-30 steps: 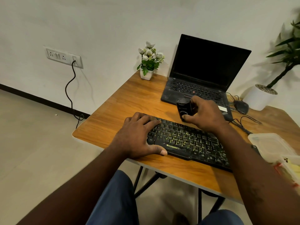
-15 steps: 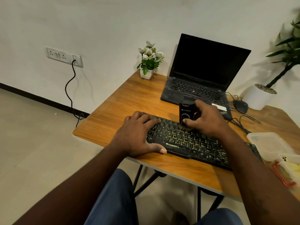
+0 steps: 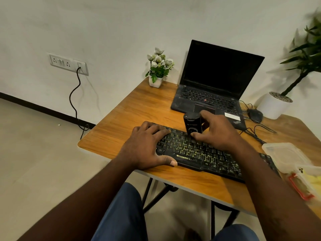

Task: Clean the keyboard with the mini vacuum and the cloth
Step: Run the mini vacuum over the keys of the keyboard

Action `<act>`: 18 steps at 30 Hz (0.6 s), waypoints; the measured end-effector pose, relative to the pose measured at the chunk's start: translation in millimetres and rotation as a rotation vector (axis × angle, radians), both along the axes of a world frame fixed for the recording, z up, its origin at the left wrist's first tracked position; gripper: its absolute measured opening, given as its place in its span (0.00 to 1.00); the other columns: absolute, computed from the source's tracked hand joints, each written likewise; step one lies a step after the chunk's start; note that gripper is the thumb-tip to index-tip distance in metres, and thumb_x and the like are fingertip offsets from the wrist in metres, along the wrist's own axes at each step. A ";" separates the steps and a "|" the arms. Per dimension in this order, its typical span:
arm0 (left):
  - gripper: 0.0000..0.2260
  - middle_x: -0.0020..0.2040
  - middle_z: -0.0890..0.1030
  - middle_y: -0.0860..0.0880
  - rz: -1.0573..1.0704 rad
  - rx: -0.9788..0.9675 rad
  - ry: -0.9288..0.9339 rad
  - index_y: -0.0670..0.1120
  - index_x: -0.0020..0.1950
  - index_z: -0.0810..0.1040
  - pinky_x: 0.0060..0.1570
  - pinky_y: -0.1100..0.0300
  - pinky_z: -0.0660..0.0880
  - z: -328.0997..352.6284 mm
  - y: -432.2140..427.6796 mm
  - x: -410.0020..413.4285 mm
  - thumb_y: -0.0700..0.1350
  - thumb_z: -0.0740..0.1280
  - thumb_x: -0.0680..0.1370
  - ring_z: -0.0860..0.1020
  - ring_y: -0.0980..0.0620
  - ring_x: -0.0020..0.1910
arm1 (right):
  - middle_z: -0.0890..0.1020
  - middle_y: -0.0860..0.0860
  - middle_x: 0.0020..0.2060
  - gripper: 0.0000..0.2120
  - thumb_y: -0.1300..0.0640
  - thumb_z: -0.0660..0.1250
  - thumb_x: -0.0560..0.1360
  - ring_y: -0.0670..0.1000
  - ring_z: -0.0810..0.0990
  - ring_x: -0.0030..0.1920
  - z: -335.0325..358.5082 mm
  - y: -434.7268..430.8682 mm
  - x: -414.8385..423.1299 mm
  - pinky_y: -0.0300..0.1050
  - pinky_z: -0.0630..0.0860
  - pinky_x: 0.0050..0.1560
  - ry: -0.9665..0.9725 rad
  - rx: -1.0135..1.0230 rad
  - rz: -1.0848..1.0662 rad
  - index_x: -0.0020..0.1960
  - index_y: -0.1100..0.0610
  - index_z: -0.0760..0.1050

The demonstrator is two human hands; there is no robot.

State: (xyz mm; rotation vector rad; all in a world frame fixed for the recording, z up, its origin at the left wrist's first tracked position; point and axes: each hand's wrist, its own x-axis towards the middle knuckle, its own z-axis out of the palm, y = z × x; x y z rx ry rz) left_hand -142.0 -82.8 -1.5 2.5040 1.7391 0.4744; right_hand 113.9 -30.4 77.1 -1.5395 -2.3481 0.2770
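Vacuuming step, likely early: right hand (image 3: 218, 133) fingers wrap the mini vacuum (image 3: 192, 124), upright on the keyboard (image 3: 199, 153) at the tabletop (image 3: 139, 110) near edge. Left hand (image 3: 145, 145) rests flat-fingered on the keyboard's left end, holding nothing. The cloth pass looks not yet done.

White wall (image 3: 112, 23), beige floor (image 3: 34, 162), wooden table (image 3: 132, 112)

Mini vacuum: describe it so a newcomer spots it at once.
Find the wooden table, then the black keyboard along its near edge. The right hand grips the mini vacuum upright over the far key rows. It is a stubby black cylinder, unlike the flat keyboard and laptop beside it.
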 end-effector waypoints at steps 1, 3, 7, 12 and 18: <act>0.52 0.78 0.65 0.55 -0.001 -0.003 -0.001 0.58 0.81 0.60 0.73 0.47 0.61 0.0 0.0 -0.2 0.86 0.53 0.64 0.59 0.52 0.75 | 0.83 0.47 0.55 0.23 0.50 0.79 0.72 0.50 0.82 0.51 -0.5 0.6 -0.7 0.48 0.81 0.47 -0.068 0.095 -0.048 0.62 0.49 0.74; 0.53 0.78 0.65 0.55 -0.003 -0.003 -0.001 0.58 0.81 0.60 0.73 0.47 0.62 -0.2 0.0 0.3 0.86 0.53 0.64 0.59 0.51 0.75 | 0.84 0.47 0.54 0.22 0.49 0.79 0.72 0.50 0.83 0.50 -0.6 0.4 0.3 0.47 0.81 0.45 -0.061 0.146 -0.113 0.61 0.49 0.74; 0.53 0.78 0.65 0.56 0.004 -0.005 0.000 0.58 0.81 0.60 0.73 0.47 0.62 -0.2 0.3 0.7 0.87 0.52 0.64 0.59 0.51 0.75 | 0.82 0.44 0.53 0.23 0.53 0.79 0.72 0.44 0.82 0.48 0.6 -3.0 2.4 0.34 0.77 0.39 0.121 -0.112 0.013 0.62 0.50 0.75; 0.53 0.78 0.65 0.55 0.000 -0.007 -0.007 0.58 0.81 0.59 0.74 0.46 0.62 0.4 -1.5 0.2 0.87 0.52 0.63 0.59 0.51 0.75 | 0.84 0.47 0.54 0.22 0.50 0.79 0.71 0.50 0.83 0.50 -1.2 -1.5 0.9 0.49 0.83 0.45 0.008 0.092 -0.100 0.61 0.50 0.75; 0.53 0.78 0.66 0.55 -0.014 -0.007 -0.027 0.58 0.81 0.58 0.73 0.46 0.62 0.4 -0.5 -0.8 0.86 0.54 0.64 0.59 0.51 0.75 | 0.84 0.48 0.54 0.21 0.49 0.78 0.72 0.50 0.82 0.50 -6.7 -2.1 0.6 0.48 0.80 0.46 -0.068 0.210 -0.162 0.61 0.49 0.74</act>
